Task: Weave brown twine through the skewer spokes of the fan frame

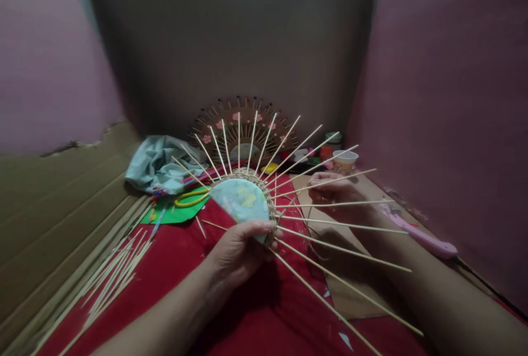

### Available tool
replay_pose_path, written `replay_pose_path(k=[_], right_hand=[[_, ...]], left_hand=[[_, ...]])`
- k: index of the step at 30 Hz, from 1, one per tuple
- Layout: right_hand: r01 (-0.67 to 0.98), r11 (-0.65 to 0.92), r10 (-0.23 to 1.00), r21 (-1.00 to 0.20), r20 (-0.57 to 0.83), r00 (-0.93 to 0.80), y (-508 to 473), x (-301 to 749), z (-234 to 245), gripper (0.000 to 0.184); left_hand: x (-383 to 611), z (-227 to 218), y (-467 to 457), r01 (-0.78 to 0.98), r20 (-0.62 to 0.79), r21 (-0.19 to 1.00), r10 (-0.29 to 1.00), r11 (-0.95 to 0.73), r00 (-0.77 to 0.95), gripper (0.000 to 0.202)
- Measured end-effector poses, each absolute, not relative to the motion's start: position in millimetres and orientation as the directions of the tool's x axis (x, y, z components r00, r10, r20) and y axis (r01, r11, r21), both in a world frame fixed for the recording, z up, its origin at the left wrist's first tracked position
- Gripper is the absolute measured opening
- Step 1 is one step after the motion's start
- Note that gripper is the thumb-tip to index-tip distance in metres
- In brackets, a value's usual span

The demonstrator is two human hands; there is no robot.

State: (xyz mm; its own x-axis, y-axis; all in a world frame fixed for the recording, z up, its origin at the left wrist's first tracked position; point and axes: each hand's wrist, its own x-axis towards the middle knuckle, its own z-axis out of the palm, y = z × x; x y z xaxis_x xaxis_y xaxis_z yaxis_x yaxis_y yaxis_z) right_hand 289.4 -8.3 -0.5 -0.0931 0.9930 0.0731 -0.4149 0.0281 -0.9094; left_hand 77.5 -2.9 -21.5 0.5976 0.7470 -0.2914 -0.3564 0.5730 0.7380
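My left hand [239, 254] grips the lower edge of a round, fabric-covered disc [243, 199] with several thin bamboo sticks [342, 224] fanning out from its rim. A band of woven cane runs along the disc's edge. My right hand [336, 193] lies behind the sticks on the right, fingers curled; what it holds, if anything, is hidden by the sticks.
A finished brown fan-shaped piece [243, 127] leans on the back wall. Yellow-handled scissors [192, 197] lie on green paper, a pale cloth [159, 166] left of them. Loose sticks [111, 279] lie at left, a pink glue gun [424, 237] at right, small cups [344, 160] behind.
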Motion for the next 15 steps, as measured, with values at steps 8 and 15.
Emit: replay_pose_path(k=[8, 15], right_hand=[[-0.564, 0.077, 0.995, -0.822, 0.099, -0.009, -8, 299, 6, 0.01], [-0.524, 0.205, 0.976, -0.827, 0.214, 0.042, -4, 303, 7, 0.01]], left_hand=[[79, -19, -2, -0.439, -0.296, 0.698, 0.786, 0.566, 0.543, 0.008], [81, -15, 3, -0.539, -0.253, 0.675, 0.845, 0.503, 0.472, 0.01]])
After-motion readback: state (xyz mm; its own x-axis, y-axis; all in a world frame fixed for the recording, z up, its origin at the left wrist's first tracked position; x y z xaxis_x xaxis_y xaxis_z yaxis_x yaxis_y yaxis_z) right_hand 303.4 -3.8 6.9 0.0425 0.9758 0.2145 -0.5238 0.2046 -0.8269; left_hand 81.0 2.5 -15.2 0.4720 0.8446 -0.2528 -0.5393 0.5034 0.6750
